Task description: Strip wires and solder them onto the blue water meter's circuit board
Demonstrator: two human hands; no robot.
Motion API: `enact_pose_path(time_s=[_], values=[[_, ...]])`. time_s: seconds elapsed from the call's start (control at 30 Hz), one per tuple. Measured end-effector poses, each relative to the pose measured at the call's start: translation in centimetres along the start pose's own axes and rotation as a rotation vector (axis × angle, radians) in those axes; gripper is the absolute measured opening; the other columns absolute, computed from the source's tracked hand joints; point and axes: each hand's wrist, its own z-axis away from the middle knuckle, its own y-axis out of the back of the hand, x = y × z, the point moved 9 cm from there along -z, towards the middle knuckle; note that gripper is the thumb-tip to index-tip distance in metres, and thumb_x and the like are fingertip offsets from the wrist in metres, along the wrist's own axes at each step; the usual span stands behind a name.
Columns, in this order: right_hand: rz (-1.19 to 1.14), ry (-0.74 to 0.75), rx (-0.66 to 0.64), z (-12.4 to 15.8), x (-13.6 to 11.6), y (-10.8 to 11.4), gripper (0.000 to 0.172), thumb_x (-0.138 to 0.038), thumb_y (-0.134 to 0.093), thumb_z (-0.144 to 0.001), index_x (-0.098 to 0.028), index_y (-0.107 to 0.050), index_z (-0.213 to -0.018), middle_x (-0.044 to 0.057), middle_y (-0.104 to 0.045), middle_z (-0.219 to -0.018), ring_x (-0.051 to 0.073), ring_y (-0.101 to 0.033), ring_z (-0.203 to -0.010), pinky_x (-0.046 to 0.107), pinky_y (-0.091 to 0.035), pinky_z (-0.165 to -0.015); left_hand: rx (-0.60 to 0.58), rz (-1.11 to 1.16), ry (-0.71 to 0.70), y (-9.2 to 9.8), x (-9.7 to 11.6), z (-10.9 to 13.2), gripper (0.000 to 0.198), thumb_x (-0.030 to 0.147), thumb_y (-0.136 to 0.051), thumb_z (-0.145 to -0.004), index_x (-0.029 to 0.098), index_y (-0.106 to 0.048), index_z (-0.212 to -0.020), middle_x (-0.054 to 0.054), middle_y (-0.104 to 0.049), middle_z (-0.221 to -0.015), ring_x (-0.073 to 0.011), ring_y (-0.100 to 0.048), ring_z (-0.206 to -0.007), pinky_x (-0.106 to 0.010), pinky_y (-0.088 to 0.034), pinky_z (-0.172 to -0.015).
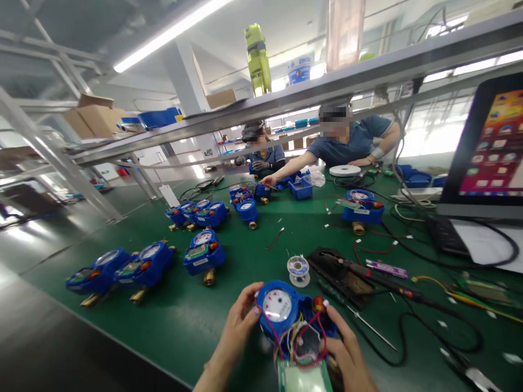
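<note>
Water meter (281, 310): round blue plastic body, white dial, loose red and yellow wires; sat just nearer the camera than the solder spool (298, 269).
Left hand (239, 324): fingers curled, gripping the meter's left rim.
Right hand (347, 354): clasped around its right side.
Mat (196, 321): smooth, green.

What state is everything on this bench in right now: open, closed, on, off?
Blue round plastic water meter: opened, wires out, held by left hand and right hand.
Blue meters at left: closed, resting on green table.
Black-framed tablet: screen lit.
Small silver solder spool: standing on end.
</note>
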Motion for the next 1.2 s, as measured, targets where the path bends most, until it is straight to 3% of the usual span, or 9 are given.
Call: enact_pose_path(time_s=[0.1,0.2,0.33,0.43,0.57,0.73,0.93,1.1,1.2], values=[[-0.143,-0.083,-0.175,-0.9,-1.3,1.0,0.049,-0.011,-0.065,-0.056,-0.022,-0.047,-0.100,0.009,-0.002,-0.147,0.035,-0.031,-0.128,0.038,-0.050,-0.088,-0.034,0.006,0.060,-2.5,-0.1,-0.1,0.067,0.053,-0.061,-0.072,0.017,-0.043,-0.125,-0.012,-0.053,-0.119,-0.0293,-0.052,-0.108,-0.040,-0.043,-0.095],[-0.166,-0.182,-0.246,-1.5,-1.1,2.4,0.054,-0.011,-0.064,-0.061,-0.026,-0.044,-0.108,0.006,-0.007,-0.148,0.029,-0.031,-0.129,0.036,-0.047,-0.092,0.090,-0.061,0.124,-3.5,0.0,2.1,0.071,0.050,-0.056,-0.079,0.020,-0.026,-0.135,-0.011,-0.042,-0.130,-0.0289,-0.045,-0.116,-0.044,-0.033,-0.104],[-0.166,-0.333,-0.060,-1.3,1.4,5.6,0.043,-0.025,-0.057,-0.078,-0.029,-0.040,-0.117,0.006,-0.030,-0.140,0.025,-0.032,-0.128,0.047,-0.027,-0.106,0.271,-0.317,0.228,-3.9,1.2,6.5,0.071,0.054,-0.041,-0.087,0.025,-0.005,-0.141,-0.010,-0.022,-0.144,-0.0298,-0.025,-0.131,-0.049,-0.023,-0.108],[-0.342,-0.528,0.074,0.5,3.1,7.1,0.032,-0.030,-0.051,-0.083,-0.026,-0.041,-0.113,0.006,-0.052,-0.112,0.021,-0.052,-0.104,0.038,-0.041,-0.092,0.303,-0.497,0.266,-4.6,2.5,8.6,0.073,0.056,-0.034,-0.088,0.022,0.004,-0.142,-0.010,-0.010,-0.148,-0.0291,-0.017,-0.134,-0.049,-0.024,-0.108],[-0.683,-0.696,0.020,3.2,1.8,6.0,0.033,-0.050,-0.043,-0.089,-0.022,-0.045,-0.107,0.001,-0.056,-0.077,0.015,-0.052,-0.067,0.026,-0.043,-0.061,0.280,-0.592,0.235,-4.5,3.1,9.0,0.080,0.056,-0.036,-0.087,0.013,0.004,-0.141,-0.017,-0.026,-0.142,-0.0308,-0.033,-0.127,-0.047,-0.034,-0.103],[-0.811,-0.735,-0.162,3.5,-0.9,4.2,0.043,-0.057,-0.063,-0.077,-0.021,-0.047,-0.094,0.002,-0.059,-0.083,0.016,-0.055,-0.073,0.026,-0.045,-0.066,0.149,-0.725,0.191,-3.0,1.9,8.6,0.083,0.062,-0.040,-0.082,0.009,-0.012,-0.140,-0.019,-0.043,-0.128,-0.0327,-0.046,-0.116,-0.050,-0.043,-0.095],[-0.779,-0.715,0.025,-0.2,0.9,6.3,0.035,-0.043,-0.065,-0.080,-0.021,-0.046,-0.100,0.002,-0.061,-0.087,0.015,-0.057,-0.074,0.025,-0.046,-0.067,0.007,-0.918,0.031,-2.7,3.3,7.7,0.066,0.055,-0.041,-0.086,0.017,-0.023,-0.137,-0.018,-0.046,-0.125,-0.0334,-0.050,-0.111,-0.055,-0.047,-0.088],[-0.895,-0.772,0.029,-1.0,1.7,5.7,0.034,-0.039,-0.067,-0.078,-0.019,-0.050,-0.098,0.001,-0.061,-0.084,0.014,-0.056,-0.069,0.024,-0.043,-0.064,0.056,-0.897,-0.400,-3.8,11.1,6.8,0.026,0.032,-0.045,-0.090,0.023,-0.052,-0.114,-0.008,-0.051,-0.114,-0.0251,-0.052,-0.103,-0.042,-0.047,-0.089],[-0.945,-0.842,0.062,-0.5,2.4,5.4,0.034,-0.039,-0.070,-0.074,-0.017,-0.053,-0.095,0.000,-0.061,-0.080,0.012,-0.054,-0.066,0.022,-0.041,-0.059,-0.169,-0.746,-0.604,-6.9,14.3,7.0,0.015,0.012,-0.047,-0.089,0.021,-0.057,-0.096,-0.004,-0.056,-0.097,-0.0177,-0.054,-0.090,-0.030,-0.046,-0.081]])
